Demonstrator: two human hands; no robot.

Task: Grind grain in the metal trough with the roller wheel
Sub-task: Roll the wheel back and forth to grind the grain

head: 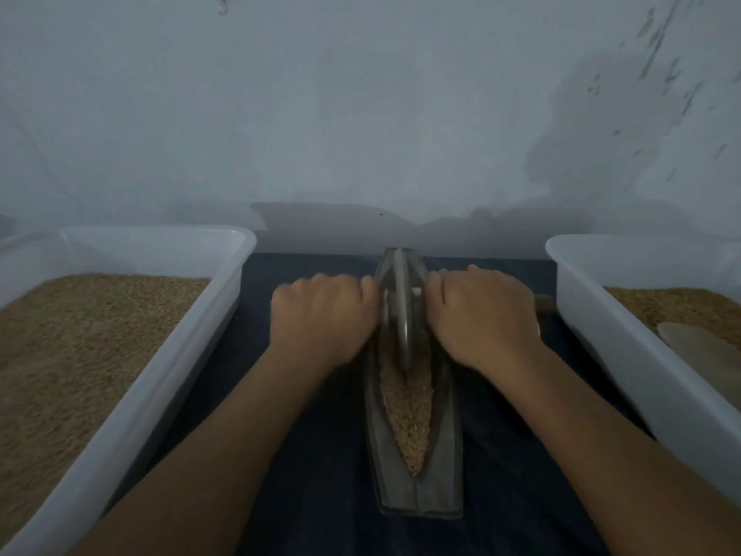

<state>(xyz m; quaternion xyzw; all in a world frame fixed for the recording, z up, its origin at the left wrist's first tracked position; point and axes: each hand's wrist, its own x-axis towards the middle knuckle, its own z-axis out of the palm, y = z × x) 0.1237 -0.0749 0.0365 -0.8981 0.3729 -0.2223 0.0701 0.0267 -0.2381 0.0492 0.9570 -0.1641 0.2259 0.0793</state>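
A long boat-shaped metal trough lies lengthwise on a dark blue cloth, running away from me. Brown grain fills its groove in the near half. A thin metal roller wheel stands upright in the far half of the trough. My left hand grips the wheel's axle handle on the left side. On the other side my right hand grips the handle, whose wooden end sticks out past my fist. Both hands look slightly blurred.
A white plastic tub full of brown grain stands at the left. At the right stands a second white tub holding grain and a pale scoop-like object. A pale wall rises just behind the trough. The dark blue cloth covers the surface between the tubs.
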